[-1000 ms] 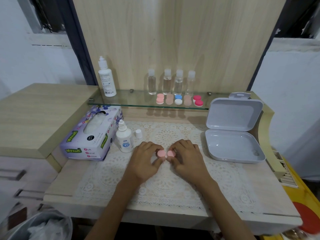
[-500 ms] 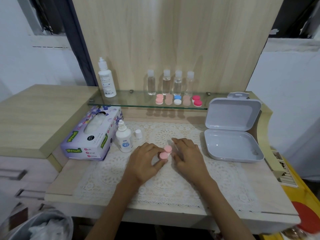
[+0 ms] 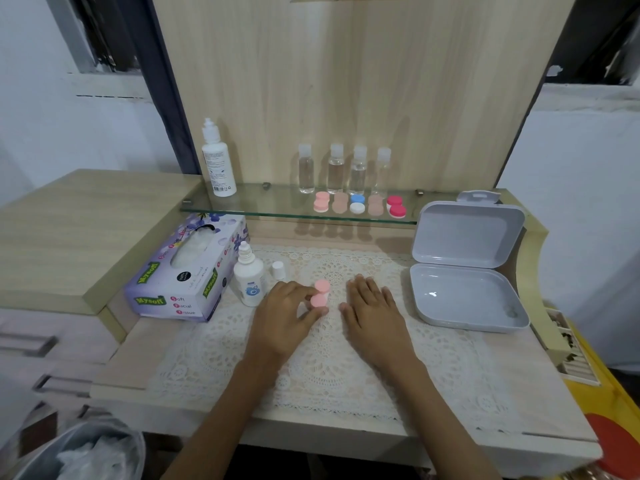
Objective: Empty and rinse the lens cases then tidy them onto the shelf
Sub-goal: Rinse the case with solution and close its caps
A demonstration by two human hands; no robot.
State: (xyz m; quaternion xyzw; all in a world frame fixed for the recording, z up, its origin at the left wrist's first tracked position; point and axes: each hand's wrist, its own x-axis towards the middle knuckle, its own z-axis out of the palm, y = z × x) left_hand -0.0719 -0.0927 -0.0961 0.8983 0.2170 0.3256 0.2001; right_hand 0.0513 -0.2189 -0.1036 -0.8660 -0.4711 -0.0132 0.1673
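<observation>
A pink double lens case [image 3: 321, 293] with both caps on sits over the lace mat [image 3: 322, 368], one cap pointing away from me. My left hand [image 3: 285, 317] pinches its nearer cap between thumb and fingers. My right hand [image 3: 372, 306] lies flat on the mat just right of the case, fingers straight, holding nothing. Several closed lens cases line the glass shelf [image 3: 270, 206]: a pink one [image 3: 321, 201], a beige one [image 3: 340, 203], a blue and white one [image 3: 357, 203], another beige one [image 3: 375, 204] and a red one [image 3: 396, 206].
An uncapped solution bottle [image 3: 248, 276] and its loose white cap [image 3: 278, 270] stand left of my left hand, beside a tissue box [image 3: 188, 270]. An open grey plastic box [image 3: 467, 268] lies at right. On the shelf stand a tall white bottle [image 3: 217, 161] and several clear bottles [image 3: 346, 169]. A bin [image 3: 86, 452] sits lower left.
The pink case has turned from lying sideways between both hands to pointing away from me. My right hand has let go and moved right, flat onto the mat; my left hand keeps its hold.
</observation>
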